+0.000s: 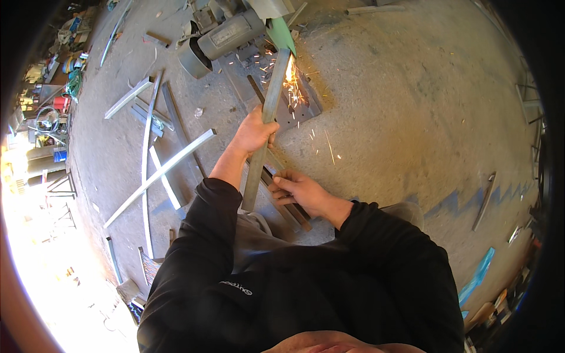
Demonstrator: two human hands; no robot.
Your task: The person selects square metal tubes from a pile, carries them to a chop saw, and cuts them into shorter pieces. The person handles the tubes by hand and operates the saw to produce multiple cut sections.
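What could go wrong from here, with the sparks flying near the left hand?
The sparks might burn the bare left hand gripping the metal bar. The bar might slip or jerk at the machine, since only that hand clearly holds it. Loose bars on the floor might cause tripping.

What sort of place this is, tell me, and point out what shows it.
Probably a metalworking shop: sparks fly by a machine at the end of the metal bar in the left hand, and more metal lengths lie on the floor.
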